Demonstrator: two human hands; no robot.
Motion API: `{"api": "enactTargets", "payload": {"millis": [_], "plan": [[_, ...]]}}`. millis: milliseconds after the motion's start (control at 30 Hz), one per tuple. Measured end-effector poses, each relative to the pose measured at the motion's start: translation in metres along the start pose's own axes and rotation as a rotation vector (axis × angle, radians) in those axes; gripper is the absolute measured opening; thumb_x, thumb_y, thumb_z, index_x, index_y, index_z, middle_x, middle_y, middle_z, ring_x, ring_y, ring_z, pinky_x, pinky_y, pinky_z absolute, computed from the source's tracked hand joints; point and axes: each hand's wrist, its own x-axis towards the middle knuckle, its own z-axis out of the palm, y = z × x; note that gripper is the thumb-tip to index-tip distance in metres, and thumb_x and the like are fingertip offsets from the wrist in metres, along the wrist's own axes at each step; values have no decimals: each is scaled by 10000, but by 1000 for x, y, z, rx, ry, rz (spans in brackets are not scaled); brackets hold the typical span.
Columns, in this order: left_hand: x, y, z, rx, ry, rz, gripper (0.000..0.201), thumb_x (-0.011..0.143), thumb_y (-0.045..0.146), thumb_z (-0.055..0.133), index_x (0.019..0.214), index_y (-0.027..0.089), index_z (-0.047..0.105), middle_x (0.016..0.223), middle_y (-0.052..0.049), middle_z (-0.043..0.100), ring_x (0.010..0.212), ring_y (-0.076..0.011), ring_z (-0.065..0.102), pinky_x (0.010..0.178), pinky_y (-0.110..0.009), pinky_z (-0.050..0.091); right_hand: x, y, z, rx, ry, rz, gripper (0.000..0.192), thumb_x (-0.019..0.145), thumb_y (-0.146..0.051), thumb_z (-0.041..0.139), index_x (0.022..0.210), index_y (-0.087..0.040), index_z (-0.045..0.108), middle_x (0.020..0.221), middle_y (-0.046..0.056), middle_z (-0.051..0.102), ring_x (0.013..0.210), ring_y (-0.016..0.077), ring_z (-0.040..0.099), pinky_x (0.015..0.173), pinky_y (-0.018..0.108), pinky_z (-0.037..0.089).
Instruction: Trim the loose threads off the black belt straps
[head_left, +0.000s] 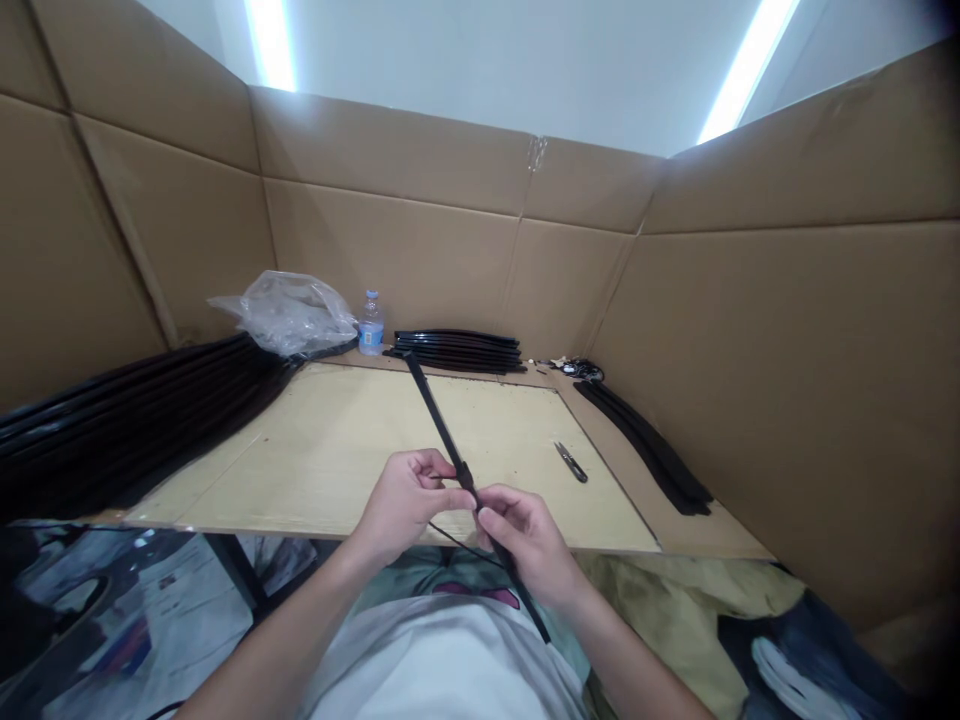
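A long black strip (433,405) runs slantwise from the back of the board down toward my lap. My left hand (409,505) pinches it near a dark knot or bunched part (466,476) midway along. Just below, my right hand (529,540) grips the same strip between thumb and fingers. A thin black cord (457,541) hangs from around my left fingers and loops under toward the right hand. Small thread snips (571,462) lie on the board to the right, apart from both hands.
Black strips are heaped at left (142,420), stacked at the back (457,350) and laid along the right (649,445). A clear plastic bag (292,310) and a water bottle (370,325) stand at the back left. A small tangle of cords (577,368) lies back right. Cardboard walls (397,230) surround the table.
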Motion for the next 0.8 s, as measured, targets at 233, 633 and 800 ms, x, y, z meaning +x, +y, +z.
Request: {"api": "enactTargets", "payload": {"millis": [233,633,800], "plan": [[-6,3,3,-76,-55,-34,364,532,171,812,729,133,508,539,70,491,451,-26,339,426,-158,224,0,-3,2,24,-62,29,207,795,-325,667,786,-150,555,665,-45,458,514,97,550,501,253,476],[-14,11,10,-114,-98,-30,304,607,227,781,642,137,493,462,99,401,383,3,215,363,-138,150,-5,-10,10,72,-10,107,358,758,-353,700,719,-195,381,499,-74,539,372,99,558,355,185,445],[-13,10,10,-129,-112,-45,315,628,236,775,643,146,474,444,112,350,375,3,203,356,-133,153,-9,-9,13,72,16,128,411,768,-362,690,727,-223,305,449,-66,571,366,122,569,365,207,463]]}}
